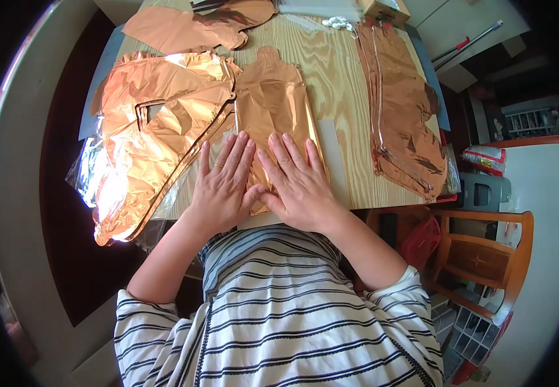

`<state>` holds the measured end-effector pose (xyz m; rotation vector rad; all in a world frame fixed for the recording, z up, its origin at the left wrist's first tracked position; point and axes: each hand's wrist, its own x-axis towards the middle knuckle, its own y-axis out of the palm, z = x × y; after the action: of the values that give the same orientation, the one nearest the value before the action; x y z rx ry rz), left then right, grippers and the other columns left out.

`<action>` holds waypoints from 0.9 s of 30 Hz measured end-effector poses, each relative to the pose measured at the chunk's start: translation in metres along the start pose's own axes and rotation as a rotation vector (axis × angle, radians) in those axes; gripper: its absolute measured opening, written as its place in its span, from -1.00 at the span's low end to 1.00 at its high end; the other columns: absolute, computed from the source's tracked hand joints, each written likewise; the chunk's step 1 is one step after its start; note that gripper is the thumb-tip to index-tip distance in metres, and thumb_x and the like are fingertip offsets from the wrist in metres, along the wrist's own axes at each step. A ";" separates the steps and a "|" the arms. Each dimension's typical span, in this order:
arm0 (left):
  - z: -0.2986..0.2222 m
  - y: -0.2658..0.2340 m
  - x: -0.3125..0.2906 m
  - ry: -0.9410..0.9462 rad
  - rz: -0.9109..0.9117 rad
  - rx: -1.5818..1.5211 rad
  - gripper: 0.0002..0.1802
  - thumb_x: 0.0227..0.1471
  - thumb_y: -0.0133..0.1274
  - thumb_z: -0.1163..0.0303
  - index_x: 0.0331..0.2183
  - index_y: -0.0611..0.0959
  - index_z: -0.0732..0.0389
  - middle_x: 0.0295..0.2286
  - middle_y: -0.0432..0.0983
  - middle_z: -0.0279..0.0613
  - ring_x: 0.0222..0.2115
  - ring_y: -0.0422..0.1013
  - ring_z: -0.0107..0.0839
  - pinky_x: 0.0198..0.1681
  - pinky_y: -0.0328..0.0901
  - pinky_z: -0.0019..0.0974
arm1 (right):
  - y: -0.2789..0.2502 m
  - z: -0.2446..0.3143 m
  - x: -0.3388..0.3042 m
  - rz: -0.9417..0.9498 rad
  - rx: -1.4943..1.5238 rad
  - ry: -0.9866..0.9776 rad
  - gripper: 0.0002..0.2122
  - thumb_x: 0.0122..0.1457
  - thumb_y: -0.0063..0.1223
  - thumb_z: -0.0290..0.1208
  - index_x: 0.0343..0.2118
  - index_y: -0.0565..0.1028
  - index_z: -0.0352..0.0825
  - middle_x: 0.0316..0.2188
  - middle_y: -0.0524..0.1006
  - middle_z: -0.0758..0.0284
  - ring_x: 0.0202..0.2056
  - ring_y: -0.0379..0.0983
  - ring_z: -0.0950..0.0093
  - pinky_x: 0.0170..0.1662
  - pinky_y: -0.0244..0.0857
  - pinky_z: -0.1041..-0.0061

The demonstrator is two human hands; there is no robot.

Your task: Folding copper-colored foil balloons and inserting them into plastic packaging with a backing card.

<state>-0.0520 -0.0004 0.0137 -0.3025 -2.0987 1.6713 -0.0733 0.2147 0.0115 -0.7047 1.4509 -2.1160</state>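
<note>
A flat copper-coloured foil balloon (270, 106), long with a narrow tab at its far end, lies on the table in front of me. My left hand (221, 187) rests palm down over its near left edge, fingers stretched out and a ring on one of them. Beside it my right hand (300, 187) is laid flat on the near part of the same foil, its fingers spread. The two thumbs meet or overlap at the middle. A pale sheet (333, 151) shows under the foil's right side. Part of the near foil is hidden beneath my hands.
On the left, a pile of shiny copper foil balloons (183, 113) overhangs the wooden table (334, 84). Another flattened stack (399, 103) runs along the right edge. More foil (176, 29) lies at the far left, and small white pieces (337, 23) at the back. A wooden chair (479, 251) stands right.
</note>
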 end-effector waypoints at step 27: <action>-0.036 0.016 0.026 0.121 -0.022 -0.160 -0.13 0.22 -0.06 -0.12 0.29 0.30 0.36 0.34 0.08 0.13 0.39 -0.03 -0.02 0.41 -0.21 0.12 | -0.008 -0.022 -0.021 -0.005 -0.186 0.251 -0.17 0.30 -0.09 0.11 0.42 -0.03 -0.42 0.45 -0.02 0.04 0.45 -0.12 0.09 0.42 -0.39 -0.16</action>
<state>-0.0597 0.0459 0.0094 -0.4177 -2.1396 1.4383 -0.0727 0.2464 0.0093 -0.5216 1.7989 -2.1532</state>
